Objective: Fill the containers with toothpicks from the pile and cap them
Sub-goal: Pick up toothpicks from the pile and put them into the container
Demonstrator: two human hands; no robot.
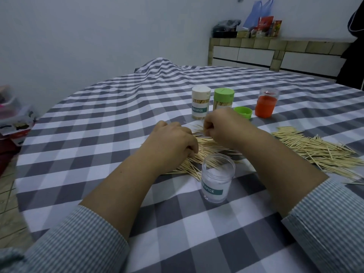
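Both hands on the toothpick pile (315,148), mid table (98,125). Left hand (173,142) fingers curled into picks; right hand (222,127) pinches a few. Open clear container (216,182) just in front, w/ no cap. White-capped container (200,103) & green-capped container (223,99) filled behind; loose green cap (243,112), orange container (266,103) beside.

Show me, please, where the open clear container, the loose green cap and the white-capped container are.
open clear container (216,186), head view, on its labelled front wall.
loose green cap (243,112), head view, on its rim.
white-capped container (200,104), head view, on its body.
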